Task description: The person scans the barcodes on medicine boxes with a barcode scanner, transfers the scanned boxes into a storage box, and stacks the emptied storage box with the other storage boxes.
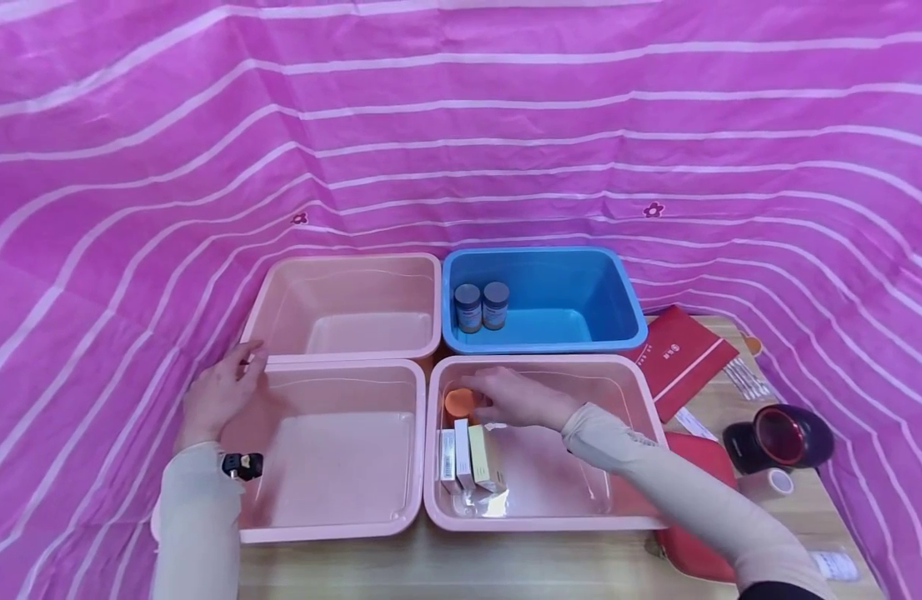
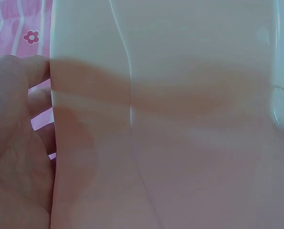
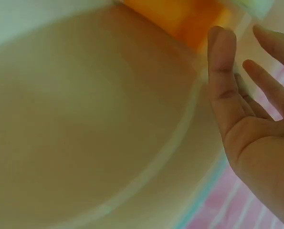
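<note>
In the head view, my right hand (image 1: 517, 397) reaches into the front right pink bin (image 1: 566, 525), beside a container with an orange lid (image 1: 459, 403). The right wrist view shows the hand's fingers spread apart, close to the orange container (image 3: 180, 19), with no grip visible. Three slim medicine boxes (image 1: 464, 458) stand side by side just in front of that container. My left hand (image 1: 219, 398) rests at the left rim of the front left pink bin (image 1: 326, 533). Its fingers touch the bin wall (image 2: 189, 157) in the left wrist view, and their tips are hidden behind it.
Two dark-lidded jars (image 1: 482, 307) stand in the blue bin (image 1: 543, 345) behind. Another pink bin (image 1: 356, 258) is at back left. On the right lie a red folder (image 1: 686, 358), a red case (image 1: 704, 483), cotton swabs (image 1: 746, 379) and a dark rounded object (image 1: 794, 435).
</note>
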A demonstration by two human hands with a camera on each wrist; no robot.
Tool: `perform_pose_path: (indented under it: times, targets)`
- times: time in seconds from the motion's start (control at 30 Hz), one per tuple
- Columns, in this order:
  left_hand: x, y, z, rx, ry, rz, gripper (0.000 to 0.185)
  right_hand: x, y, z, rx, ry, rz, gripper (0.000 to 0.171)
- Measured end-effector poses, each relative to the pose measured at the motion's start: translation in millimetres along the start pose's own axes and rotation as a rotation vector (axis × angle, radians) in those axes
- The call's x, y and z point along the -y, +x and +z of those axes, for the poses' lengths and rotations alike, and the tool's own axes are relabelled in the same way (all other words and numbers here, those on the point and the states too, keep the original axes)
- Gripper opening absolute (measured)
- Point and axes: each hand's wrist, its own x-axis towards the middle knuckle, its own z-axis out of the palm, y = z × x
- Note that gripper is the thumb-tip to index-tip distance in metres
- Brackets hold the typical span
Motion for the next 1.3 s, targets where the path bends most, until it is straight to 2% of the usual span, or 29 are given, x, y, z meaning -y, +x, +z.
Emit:
perform_pose_path:
  times: [0.17,0.43,0.67,0.8,1.0,1.17,1.3]
  targets:
    - [0.5,-0.8,0.8,0.01,0.001,-0.001,0.056,-9.1,8.2,14.1,0.02,-0.084,0.028,0.053]
    - [-1.7,1.2,-0.6,-0.004,-0.004,-0.003,0.056,-15.9,9.9,17.5,0.017,-0.159,0.008,0.054]
    - [-1.7,1.3,-0.1,0.018,0.006,-0.01,0.058,-15.1,11.7,21.0,-0.012,-0.178,0.023,0.04]
    - [-1.5,1.6,1.1,0.021,0.007,-0.008,0.058,-14.5,11.3,19.8,-0.012,-0.192,0.055,0.041]
    - [-3.4,3.3,2.7,0.025,0.001,0.004,0.058,-8.5,-3.6,0.5,-0.011,-0.119,0.064,0.05]
    - [-3.3,3.2,2.1,0.015,-0.004,0.001,0.058,-1.2,-28.0,-29.1,-0.113,-0.017,0.065,0.053]
    - [-3.1,0.7,-1.0,0.022,-0.002,-0.006,0.057,3.2,-54.2,-53.5,-0.238,0.044,0.057,0.052]
